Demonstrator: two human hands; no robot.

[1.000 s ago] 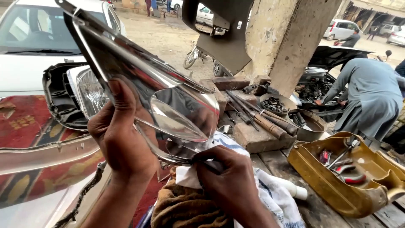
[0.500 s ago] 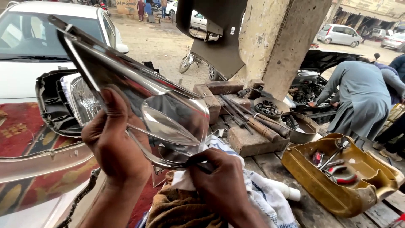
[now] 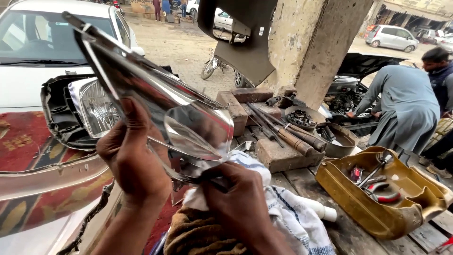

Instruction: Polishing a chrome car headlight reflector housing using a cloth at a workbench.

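Polishing step, by the look: left hand clamped on clear headlight lens at 10 o'clock, right hand pinching white cloth against its lower edge; likely needing steady rubbing pressure next.

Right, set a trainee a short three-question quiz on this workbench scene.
1. True or false: the left hand holds the clear headlight lens up.
2. What does the right hand press against the lens's lower edge?
A. white striped cloth
B. hammer
C. brush
3. What holds the red-handled tools on the bench?

Key:
1. True.
2. A.
3. A cut-open yellow container.
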